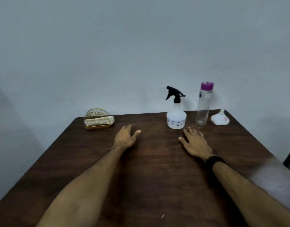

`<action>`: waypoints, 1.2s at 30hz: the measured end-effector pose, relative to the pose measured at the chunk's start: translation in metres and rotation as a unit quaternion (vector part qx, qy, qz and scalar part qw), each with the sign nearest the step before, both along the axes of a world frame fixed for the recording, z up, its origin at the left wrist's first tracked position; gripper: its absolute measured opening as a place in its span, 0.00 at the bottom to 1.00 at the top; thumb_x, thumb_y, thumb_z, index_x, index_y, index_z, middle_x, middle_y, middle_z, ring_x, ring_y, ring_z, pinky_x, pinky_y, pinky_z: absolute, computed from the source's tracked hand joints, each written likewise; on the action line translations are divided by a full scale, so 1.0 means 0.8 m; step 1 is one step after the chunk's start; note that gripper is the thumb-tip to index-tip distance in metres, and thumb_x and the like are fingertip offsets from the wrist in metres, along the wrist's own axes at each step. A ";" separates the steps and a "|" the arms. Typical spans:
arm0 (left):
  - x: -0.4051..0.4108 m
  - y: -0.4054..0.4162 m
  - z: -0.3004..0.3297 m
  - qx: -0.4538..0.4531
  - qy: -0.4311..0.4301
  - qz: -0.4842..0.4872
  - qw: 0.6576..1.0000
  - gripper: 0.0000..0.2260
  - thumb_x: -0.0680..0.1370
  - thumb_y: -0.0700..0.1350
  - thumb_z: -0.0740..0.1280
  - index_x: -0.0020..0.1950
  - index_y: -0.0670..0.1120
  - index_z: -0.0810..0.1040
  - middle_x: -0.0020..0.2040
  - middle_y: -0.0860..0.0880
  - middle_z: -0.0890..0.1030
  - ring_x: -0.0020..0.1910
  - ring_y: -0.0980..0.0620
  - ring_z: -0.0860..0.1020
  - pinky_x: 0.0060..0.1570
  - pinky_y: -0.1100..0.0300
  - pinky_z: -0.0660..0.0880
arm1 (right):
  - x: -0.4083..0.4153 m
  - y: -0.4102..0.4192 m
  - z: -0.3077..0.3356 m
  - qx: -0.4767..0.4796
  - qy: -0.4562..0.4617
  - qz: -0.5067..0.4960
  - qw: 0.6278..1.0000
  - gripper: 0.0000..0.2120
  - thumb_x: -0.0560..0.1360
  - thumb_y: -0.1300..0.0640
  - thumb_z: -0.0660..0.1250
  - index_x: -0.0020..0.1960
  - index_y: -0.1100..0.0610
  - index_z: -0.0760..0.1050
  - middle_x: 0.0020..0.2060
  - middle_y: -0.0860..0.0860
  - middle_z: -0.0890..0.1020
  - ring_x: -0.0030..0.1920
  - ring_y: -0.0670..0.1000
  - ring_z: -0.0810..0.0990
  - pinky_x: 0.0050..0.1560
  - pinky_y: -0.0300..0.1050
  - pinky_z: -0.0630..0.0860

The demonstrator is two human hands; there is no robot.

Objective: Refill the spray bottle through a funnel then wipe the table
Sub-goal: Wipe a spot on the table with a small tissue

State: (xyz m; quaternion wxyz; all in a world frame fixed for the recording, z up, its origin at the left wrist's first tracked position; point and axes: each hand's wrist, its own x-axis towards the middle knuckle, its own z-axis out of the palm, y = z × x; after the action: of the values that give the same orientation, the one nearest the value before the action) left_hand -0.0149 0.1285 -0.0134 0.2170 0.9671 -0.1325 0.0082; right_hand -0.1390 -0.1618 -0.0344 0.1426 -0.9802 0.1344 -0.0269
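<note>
Both hands flat on table (157,177), fingers relaxed, holding nothing: left hand (125,137), right hand (196,144) near spray bottle (176,117).

A white spray bottle (176,118) with a black trigger head, cap screwed on, is stood upright near the far edge of the dark wooden tabletop (157,169). Just right of the spray bottle, a tall clear bottle (203,105) with a purple cap is stood upright, closed. Further right of it, a white funnel (220,118) is set mouth-down, spout up. Well left of the spray bottle, folded napkins (100,120) are held in a gold wire holder (98,118).
</note>
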 end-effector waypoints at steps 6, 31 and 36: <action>-0.013 0.133 -0.026 0.085 0.009 0.034 0.996 0.34 0.82 0.64 0.51 0.81 0.44 0.56 0.81 0.42 0.55 0.80 0.46 0.53 0.78 0.48 0.49 | -0.005 0.031 0.006 0.041 -0.069 0.003 0.997 0.24 0.82 0.45 0.61 0.74 0.54 0.71 0.75 0.55 0.72 0.74 0.55 0.70 0.75 0.57 0.66; 0.015 0.145 -0.038 0.083 0.020 0.078 0.993 0.37 0.78 0.70 0.45 0.82 0.52 0.49 0.82 0.47 0.45 0.81 0.49 0.42 0.76 0.40 0.39 | 0.283 0.310 0.094 0.041 -0.117 0.212 0.969 0.13 0.77 0.58 0.68 0.61 0.53 0.83 0.59 0.51 0.84 0.57 0.52 0.82 0.57 0.47 0.77; 0.016 0.146 -0.043 0.078 0.013 0.082 0.994 0.37 0.78 0.70 0.45 0.82 0.52 0.49 0.82 0.47 0.45 0.81 0.49 0.42 0.76 0.40 0.38 | 0.314 0.326 0.078 0.015 -0.107 0.225 0.968 0.12 0.76 0.58 0.72 0.59 0.52 0.84 0.60 0.50 0.84 0.57 0.51 0.82 0.54 0.45 0.76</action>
State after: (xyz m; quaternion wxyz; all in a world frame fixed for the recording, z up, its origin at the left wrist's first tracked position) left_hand -0.0025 0.2452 -0.0475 0.1416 0.9886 -0.0505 0.0028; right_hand 0.1126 0.0986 0.0276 0.1730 -0.9745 -0.1051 -0.0967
